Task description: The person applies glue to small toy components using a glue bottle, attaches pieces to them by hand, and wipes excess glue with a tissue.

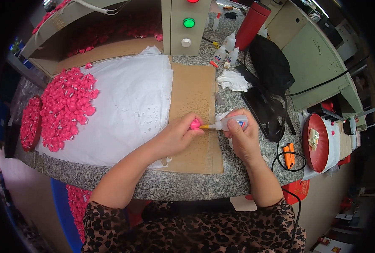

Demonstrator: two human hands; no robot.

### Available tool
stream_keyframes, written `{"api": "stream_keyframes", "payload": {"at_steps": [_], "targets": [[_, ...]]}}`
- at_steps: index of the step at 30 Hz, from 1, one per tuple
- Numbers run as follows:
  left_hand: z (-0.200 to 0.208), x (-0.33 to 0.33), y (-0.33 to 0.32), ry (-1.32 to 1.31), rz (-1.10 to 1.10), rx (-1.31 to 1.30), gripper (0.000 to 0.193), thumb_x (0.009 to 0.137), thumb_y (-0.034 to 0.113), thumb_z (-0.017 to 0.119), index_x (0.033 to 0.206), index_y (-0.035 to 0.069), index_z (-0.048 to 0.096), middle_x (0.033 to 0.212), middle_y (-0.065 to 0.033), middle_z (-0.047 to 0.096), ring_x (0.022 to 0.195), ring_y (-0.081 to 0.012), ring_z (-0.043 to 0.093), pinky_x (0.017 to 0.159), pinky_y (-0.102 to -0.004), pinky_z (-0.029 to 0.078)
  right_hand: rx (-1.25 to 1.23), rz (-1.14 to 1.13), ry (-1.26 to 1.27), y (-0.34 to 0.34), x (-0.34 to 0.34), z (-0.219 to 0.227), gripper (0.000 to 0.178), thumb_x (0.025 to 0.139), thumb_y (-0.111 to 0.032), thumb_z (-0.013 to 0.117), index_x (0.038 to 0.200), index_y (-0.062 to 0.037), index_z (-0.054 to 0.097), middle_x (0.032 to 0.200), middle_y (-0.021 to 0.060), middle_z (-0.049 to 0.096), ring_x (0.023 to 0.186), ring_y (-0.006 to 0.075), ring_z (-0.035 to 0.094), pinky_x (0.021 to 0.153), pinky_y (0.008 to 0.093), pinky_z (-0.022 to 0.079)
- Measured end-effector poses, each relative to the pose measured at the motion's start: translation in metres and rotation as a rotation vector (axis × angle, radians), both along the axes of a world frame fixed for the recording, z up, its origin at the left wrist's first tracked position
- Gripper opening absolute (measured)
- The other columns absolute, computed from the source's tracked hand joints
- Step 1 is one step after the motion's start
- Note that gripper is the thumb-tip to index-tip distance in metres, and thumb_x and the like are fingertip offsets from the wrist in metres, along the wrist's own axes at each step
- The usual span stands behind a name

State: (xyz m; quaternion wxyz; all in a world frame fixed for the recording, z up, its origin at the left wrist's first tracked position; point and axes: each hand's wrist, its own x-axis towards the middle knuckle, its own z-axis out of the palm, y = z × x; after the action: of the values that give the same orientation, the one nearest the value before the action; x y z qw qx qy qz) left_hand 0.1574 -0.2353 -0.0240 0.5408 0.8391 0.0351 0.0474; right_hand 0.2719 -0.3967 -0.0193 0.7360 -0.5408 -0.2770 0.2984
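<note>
One pink piece (195, 123) is pinched by the left hand (180, 133) above cardboard (194, 154); one bottle (229, 123), long axis crosswise, nozzle pointing left at the piece, is grasped by the right hand (245, 137).

A brown leopard-print top (213, 232) has short sleeves (107, 217); the hands (177, 134) are bare.

Bright, even light on the speckled countertop (175, 185), black corners, strong fisheye curvature toward the rim.
</note>
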Motion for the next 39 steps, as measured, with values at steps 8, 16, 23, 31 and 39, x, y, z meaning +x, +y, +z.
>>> {"api": "stream_keyframes", "payload": {"at_steps": [8, 16, 23, 31, 39], "targets": [[-0.001, 0.0, 0.0, -0.005, -0.002, 0.004, 0.018, 0.082, 0.01, 0.052, 0.096, 0.001, 0.045, 0.079, -0.0092, 0.052, 0.073, -0.0185, 0.05, 0.066, -0.0281, 0.039, -0.011, -0.002, 0.014, 0.001, 0.0, 0.0, 0.022, 0.079, -0.019, 0.061, 0.087, -0.0043, 0.046, 0.075, 0.0035, 0.052, 0.06, 0.0071, 0.048, 0.053, 0.0191, 0.04], [0.0, -0.001, 0.0, -0.01, 0.002, -0.005, 0.018, 0.082, 0.011, 0.052, 0.096, 0.001, 0.045, 0.08, -0.0091, 0.052, 0.073, -0.0189, 0.05, 0.067, -0.0282, 0.04, -0.028, -0.006, 0.0, 0.0, 0.0, 0.0, 0.021, 0.079, -0.018, 0.06, 0.087, -0.0044, 0.046, 0.074, 0.0036, 0.053, 0.058, 0.007, 0.048, 0.052, 0.0191, 0.04], [-0.007, -0.001, 0.002, -0.105, 0.003, -0.083, 0.016, 0.084, 0.012, 0.05, 0.096, 0.003, 0.044, 0.077, -0.0044, 0.048, 0.067, -0.0119, 0.047, 0.061, -0.0254, 0.039, -0.016, -0.143, 0.025, 0.003, 0.01, -0.001, 0.022, 0.079, -0.02, 0.061, 0.083, -0.0036, 0.047, 0.065, 0.0018, 0.051, 0.055, 0.0056, 0.045, 0.049, 0.0183, 0.036], [0.002, -0.001, 0.003, 0.103, 0.097, -0.451, 0.011, 0.087, 0.012, 0.043, 0.096, 0.005, 0.043, 0.062, 0.0038, 0.034, 0.046, -0.0037, 0.03, 0.041, -0.0191, 0.026, -0.235, -0.266, -0.117, 0.007, 0.016, -0.008, 0.025, 0.078, -0.024, 0.062, 0.081, -0.0039, 0.047, 0.064, 0.0008, 0.051, 0.054, 0.0045, 0.044, 0.048, 0.0183, 0.035], [0.001, -0.001, 0.003, 0.094, 0.093, -0.429, 0.012, 0.087, 0.012, 0.044, 0.096, 0.005, 0.042, 0.063, 0.0036, 0.034, 0.046, -0.0038, 0.03, 0.041, -0.0191, 0.026, -0.289, -0.273, -0.301, 0.01, 0.018, -0.018, 0.026, 0.077, -0.023, 0.063, 0.078, -0.0023, 0.047, 0.066, 0.0034, 0.054, 0.055, 0.0053, 0.048, 0.048, 0.0196, 0.038]]}}
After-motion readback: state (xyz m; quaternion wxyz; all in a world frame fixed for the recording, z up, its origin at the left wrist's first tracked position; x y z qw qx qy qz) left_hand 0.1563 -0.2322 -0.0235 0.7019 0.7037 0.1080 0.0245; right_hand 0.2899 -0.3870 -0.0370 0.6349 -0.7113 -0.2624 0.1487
